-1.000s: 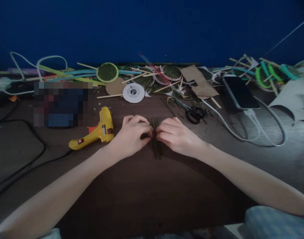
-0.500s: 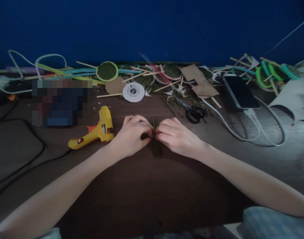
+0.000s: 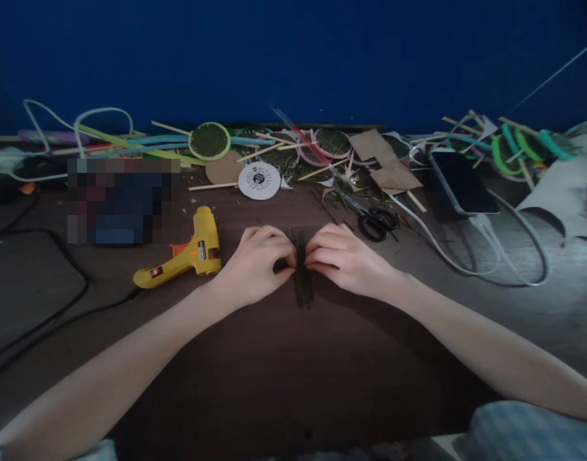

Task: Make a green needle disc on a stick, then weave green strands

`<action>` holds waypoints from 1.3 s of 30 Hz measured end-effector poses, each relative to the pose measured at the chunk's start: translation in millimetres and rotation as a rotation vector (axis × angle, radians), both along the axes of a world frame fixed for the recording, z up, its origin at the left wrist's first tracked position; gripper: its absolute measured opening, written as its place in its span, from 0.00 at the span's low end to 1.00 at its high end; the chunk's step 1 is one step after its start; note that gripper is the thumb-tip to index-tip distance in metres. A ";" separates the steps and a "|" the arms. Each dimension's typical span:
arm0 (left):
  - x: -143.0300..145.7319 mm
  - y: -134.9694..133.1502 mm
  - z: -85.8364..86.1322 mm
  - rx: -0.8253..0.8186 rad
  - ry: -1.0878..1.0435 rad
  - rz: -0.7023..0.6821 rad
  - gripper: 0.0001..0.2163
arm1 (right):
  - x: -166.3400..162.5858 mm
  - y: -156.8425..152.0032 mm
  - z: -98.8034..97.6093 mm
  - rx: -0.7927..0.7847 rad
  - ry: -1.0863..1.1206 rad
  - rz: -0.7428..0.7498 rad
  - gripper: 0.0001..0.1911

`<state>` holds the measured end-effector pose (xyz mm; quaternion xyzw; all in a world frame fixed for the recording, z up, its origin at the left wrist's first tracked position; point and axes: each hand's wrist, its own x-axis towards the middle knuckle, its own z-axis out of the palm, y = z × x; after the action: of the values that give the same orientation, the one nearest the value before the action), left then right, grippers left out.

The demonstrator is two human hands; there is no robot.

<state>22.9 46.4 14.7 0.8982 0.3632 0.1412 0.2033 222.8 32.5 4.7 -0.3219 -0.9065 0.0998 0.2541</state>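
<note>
Between my two hands a small bundle of thin, dark green stems (image 3: 303,288) points toward me, its ends sticking out above and below the fingers. My left hand (image 3: 264,262) pinches the bundle from the left, thumb and fingertips together. From the right, my right hand (image 3: 344,262) has its fingertips closed at the middle of the same bundle. A yellow glue gun (image 3: 197,253) with a lit orange light lies just left of my left hand. Black-handled scissors (image 3: 377,223) rest beyond my right hand.
Along the back lie a white paper disc (image 3: 259,180), a yellow-rimmed green disc (image 3: 209,141), wooden sticks and cardboard scraps (image 3: 396,171). A phone (image 3: 463,182) with a white cable sits at right. Black cords (image 3: 77,320) run at left, near a blurred-out object (image 3: 125,202).
My right hand has shifted slightly right, so more of the stem bundle shows between the hands. My left hand stays almost where it was.
</note>
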 end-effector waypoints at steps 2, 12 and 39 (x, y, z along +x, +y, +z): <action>-0.2 0.2 -0.3 0.010 -0.005 -0.001 0.03 | -3.8 -1.7 -0.7 0.043 -0.024 0.001 0.09; -0.4 -0.6 -0.1 -0.005 -0.007 0.002 0.04 | -8.1 -7.2 -2.7 0.221 -0.160 0.036 0.12; -1.1 0.2 -0.6 -0.050 -0.012 0.017 0.04 | 2.0 -1.4 -0.6 0.053 -0.057 0.022 0.10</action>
<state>21.8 46.5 14.1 0.8889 0.3729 0.1393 0.2268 224.8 31.1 4.0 -0.3079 -0.9192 0.0694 0.2356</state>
